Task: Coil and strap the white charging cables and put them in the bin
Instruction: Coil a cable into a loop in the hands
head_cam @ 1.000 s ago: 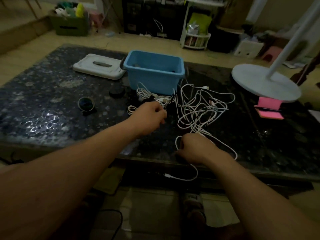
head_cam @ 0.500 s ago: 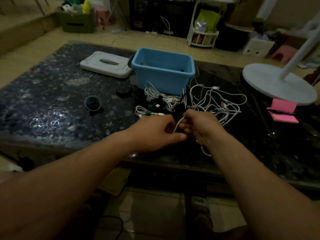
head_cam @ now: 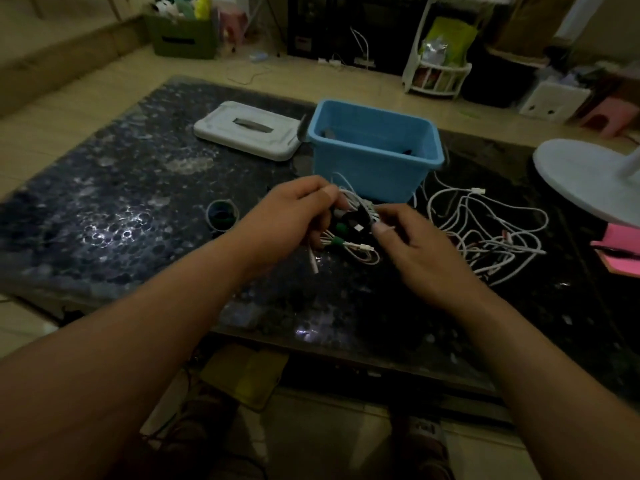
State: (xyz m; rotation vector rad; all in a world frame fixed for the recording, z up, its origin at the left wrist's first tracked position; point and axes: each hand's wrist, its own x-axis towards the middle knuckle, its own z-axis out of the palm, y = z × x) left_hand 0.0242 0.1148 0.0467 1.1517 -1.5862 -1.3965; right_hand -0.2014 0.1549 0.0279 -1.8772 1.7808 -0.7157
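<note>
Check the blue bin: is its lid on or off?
Off. The blue bin stands open-topped; the grey lid lies flat on the table beside it.

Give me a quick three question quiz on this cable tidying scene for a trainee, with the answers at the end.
1. True or false: the white lid lies on the table, left of the blue bin as the camera sees it.
2. Where is the tangle of loose cables? A, inside the bin. B, on the table, right of both hands. C, on the floor.
3. What do the left hand and the right hand hold between them?
Key: 1 true. 2 B. 3 a white cable bundle.
</note>
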